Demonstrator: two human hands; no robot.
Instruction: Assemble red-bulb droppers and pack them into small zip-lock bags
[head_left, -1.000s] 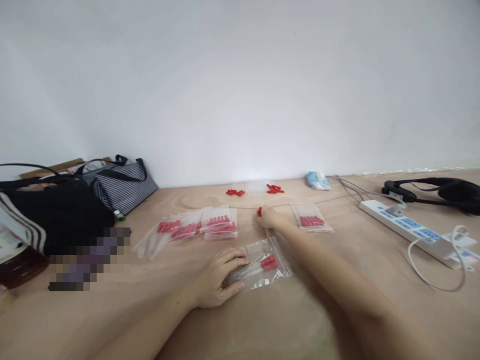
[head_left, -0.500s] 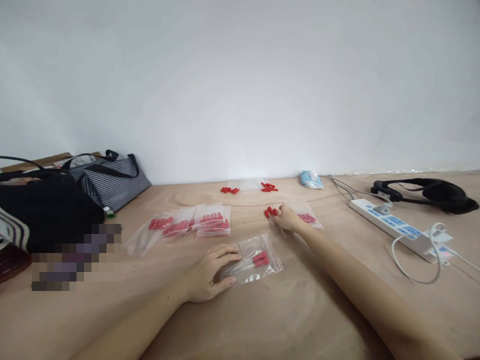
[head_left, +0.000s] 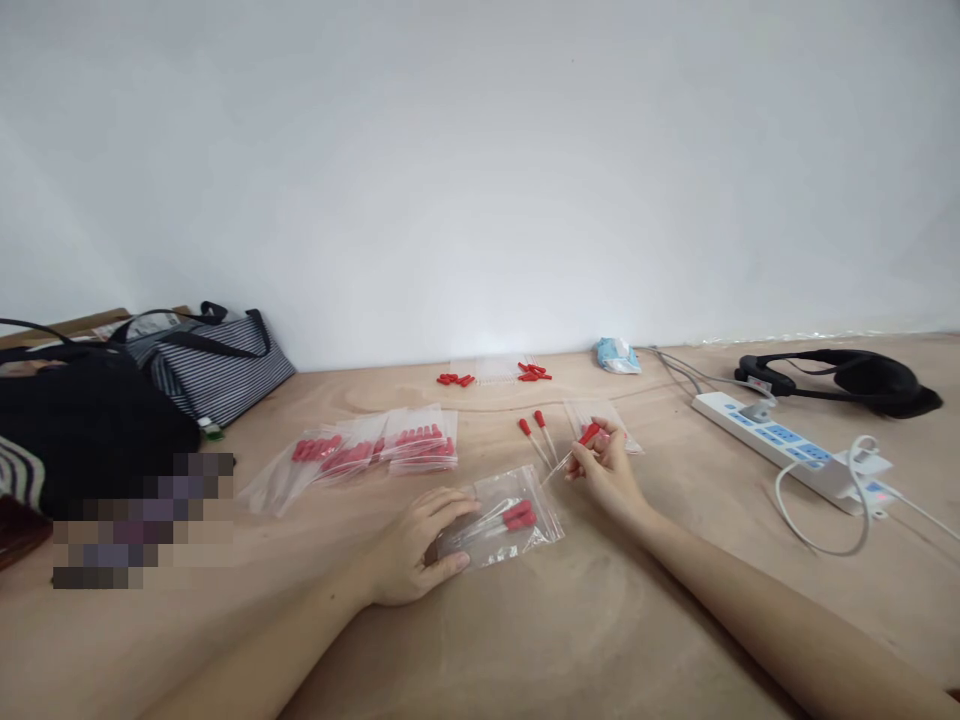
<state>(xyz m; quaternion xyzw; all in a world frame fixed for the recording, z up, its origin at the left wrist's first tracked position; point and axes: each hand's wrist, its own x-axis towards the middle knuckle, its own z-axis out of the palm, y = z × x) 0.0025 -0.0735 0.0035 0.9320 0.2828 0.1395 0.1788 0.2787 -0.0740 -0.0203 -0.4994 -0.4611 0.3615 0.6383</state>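
Note:
A clear zip bag [head_left: 499, 518] with red-capped droppers inside lies at the centre of the table. My left hand [head_left: 425, 545] rests at the bag's left end, fingers apart, with thumb and fingertips on the plastic. To the right, my right hand [head_left: 604, 465] pinches one red-bulbed dropper [head_left: 589, 434], its clear tube slanting down to the left. Two loose droppers [head_left: 539, 418] lie just left of that hand, bulbs pointing away from me. Behind the right hand, another bag [head_left: 611, 415] with red bulbs is partly hidden.
Overlapping filled bags [head_left: 420, 440] lie left of centre. More red droppers [head_left: 455, 380] are near the wall. A power strip [head_left: 780, 445] with cables and a black headset [head_left: 840, 380] stand right; a striped bag [head_left: 217, 370] is left.
My right hand has turned and moved slightly right and down, lifting one dropper. The two others now lie on the table beside it. My left hand stays on the bag.

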